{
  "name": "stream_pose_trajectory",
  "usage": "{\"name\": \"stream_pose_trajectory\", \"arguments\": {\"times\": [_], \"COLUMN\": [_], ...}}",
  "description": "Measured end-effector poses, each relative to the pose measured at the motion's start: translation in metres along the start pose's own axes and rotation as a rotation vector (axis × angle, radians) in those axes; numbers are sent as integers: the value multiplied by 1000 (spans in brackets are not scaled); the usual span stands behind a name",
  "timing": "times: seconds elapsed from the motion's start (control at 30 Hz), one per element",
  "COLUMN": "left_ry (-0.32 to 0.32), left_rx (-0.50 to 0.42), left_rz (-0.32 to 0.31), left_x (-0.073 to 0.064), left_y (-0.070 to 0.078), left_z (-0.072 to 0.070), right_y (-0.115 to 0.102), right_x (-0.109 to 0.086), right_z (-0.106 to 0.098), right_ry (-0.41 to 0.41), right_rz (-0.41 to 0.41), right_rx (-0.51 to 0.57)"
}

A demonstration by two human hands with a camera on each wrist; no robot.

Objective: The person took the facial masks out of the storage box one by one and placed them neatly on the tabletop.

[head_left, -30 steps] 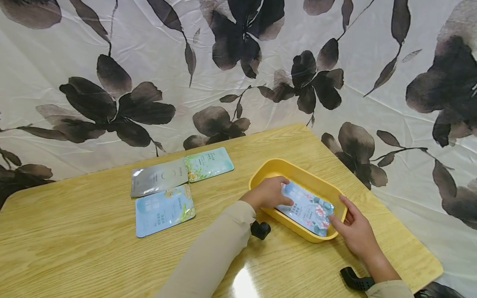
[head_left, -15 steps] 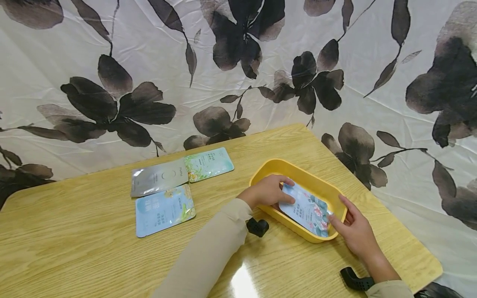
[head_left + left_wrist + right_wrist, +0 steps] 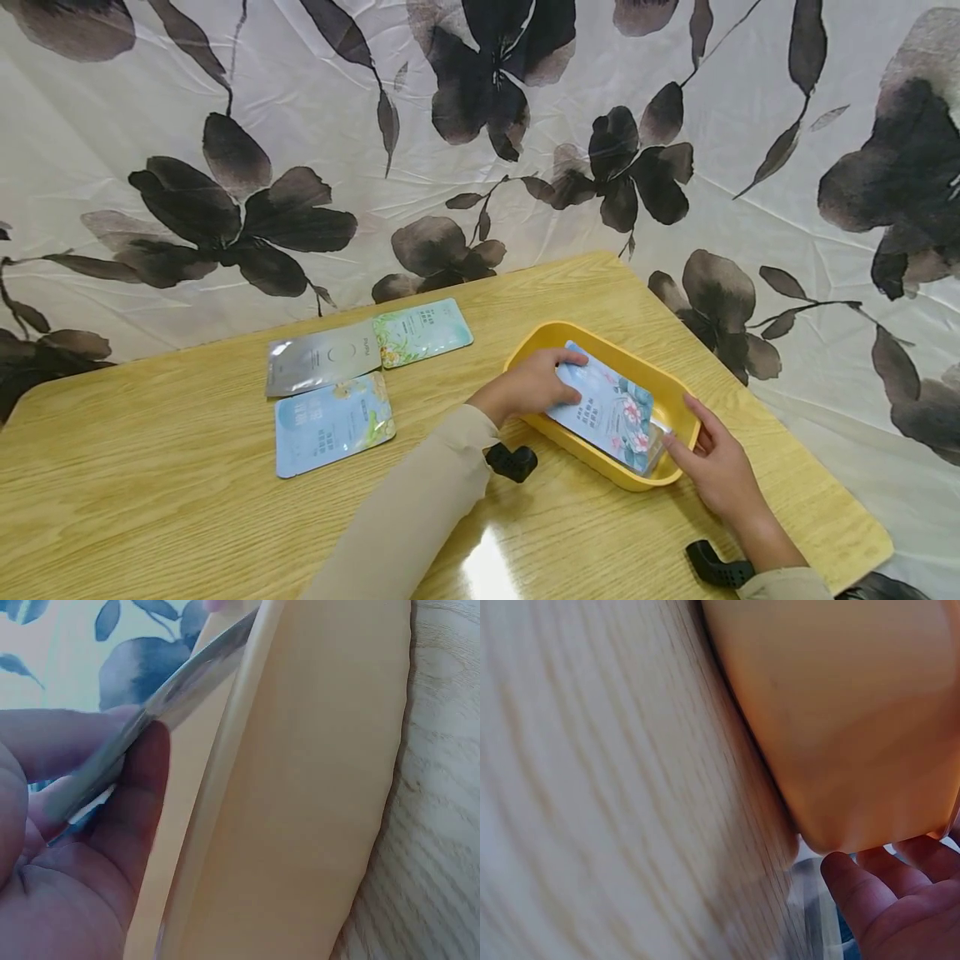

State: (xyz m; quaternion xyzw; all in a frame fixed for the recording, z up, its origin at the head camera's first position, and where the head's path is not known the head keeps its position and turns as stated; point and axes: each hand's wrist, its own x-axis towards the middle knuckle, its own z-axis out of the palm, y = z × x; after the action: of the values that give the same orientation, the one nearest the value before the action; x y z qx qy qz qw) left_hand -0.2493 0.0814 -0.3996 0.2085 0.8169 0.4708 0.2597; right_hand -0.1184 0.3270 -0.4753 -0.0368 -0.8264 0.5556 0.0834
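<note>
My left hand [image 3: 528, 385] pinches a light blue sheet mask packet [image 3: 606, 410] with pink flowers at its left end, thumb on top and fingers underneath. In the left wrist view, that packet [image 3: 206, 675] appears edge-on, tilted over the rim of the yellow plastic bin [image 3: 300, 772]. Most of the packet lies within the bin's [image 3: 622, 478] outline in the head view. A shiny clear-looking edge [image 3: 656, 446] shows beneath its right end. My right hand [image 3: 720, 467] grips the bin's right end, thumb inside the rim and fingers against the outer wall.
Left of the bin, three more packets lie flat on the wooden table [image 3: 187, 467]: a silver one [image 3: 322, 358], a green one [image 3: 423, 331] and a blue one [image 3: 333, 425]. Behind the table hangs a floral cloth [image 3: 360, 192].
My left hand has drawn back slightly to the left, and the flowered packet has shifted up and left with it, uncovering the shiny edge below. My right hand stays on the bin.
</note>
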Motion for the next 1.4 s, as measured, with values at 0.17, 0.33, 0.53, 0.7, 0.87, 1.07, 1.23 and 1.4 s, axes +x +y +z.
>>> {"name": "stream_pose_trajectory", "arguments": {"times": [0.17,0.33,0.53,0.7,0.87,1.07,1.23,1.4], "left_ry": [63,121,285,433,515,569,581,590], "left_rx": [-27,-140,-254,-239,-253,-292,-267,-231], "left_rz": [18,72,95,89,63,19,-31,-80], "left_x": [-8,-21,-38,-53,-71,-85,-88,-87], "left_y": [-5,-13,-28,-42,-60,-86,-101,-109], "left_z": [-12,-30,-57,-82,-106,-120,-119,-114], "right_y": [-2,-3,-1,-1,-3,-3,-4,-3], "right_x": [0,0,-1,-3,-2,-2,-2,-3], "right_z": [0,0,1,1,1,0,0,-1], "right_ry": [0,6,25,30,30,33,34,39], "right_rz": [23,22,-9,-28,-20,-14,1,17], "right_rx": [-17,-12,11,24,28,35,45,44]}}
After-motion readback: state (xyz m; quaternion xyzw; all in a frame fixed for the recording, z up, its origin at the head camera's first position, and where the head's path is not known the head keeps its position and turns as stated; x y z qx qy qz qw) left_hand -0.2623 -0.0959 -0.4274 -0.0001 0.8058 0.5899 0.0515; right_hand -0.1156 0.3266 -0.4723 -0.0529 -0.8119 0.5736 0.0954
